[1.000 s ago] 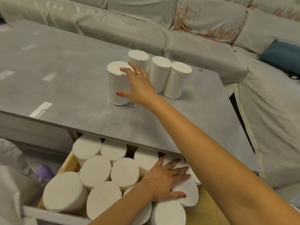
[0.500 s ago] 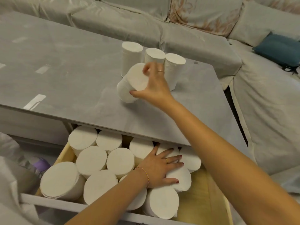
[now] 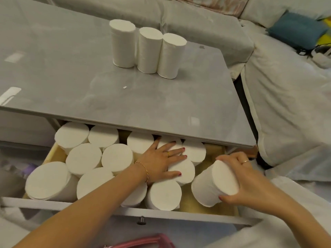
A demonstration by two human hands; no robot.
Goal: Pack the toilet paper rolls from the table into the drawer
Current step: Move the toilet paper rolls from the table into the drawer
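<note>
Packing step, head view. The right hand [image 3: 250,178] grips a tilted white cylindrical toilet paper roll [image 3: 213,185] at about 4 o'clock in the frame, low over the bare right end of the open pale wooden drawer [image 3: 211,149]. The left hand [image 3: 161,163] lies flat, fingers straight, pressing on the white packed rolls [image 3: 86,158] that fill the drawer's left and centre. Three upright white rolls [image 3: 148,51] remain on the grey stone-look desk [image 3: 71,77] at 12 o'clock, touching one another in a row. Risk, as a judgement: the tilted roll may wedge against its neighbours or the drawer's right wall if lowered askew; lifting the left hand early could let the packed rolls lean into the gap.
</note>
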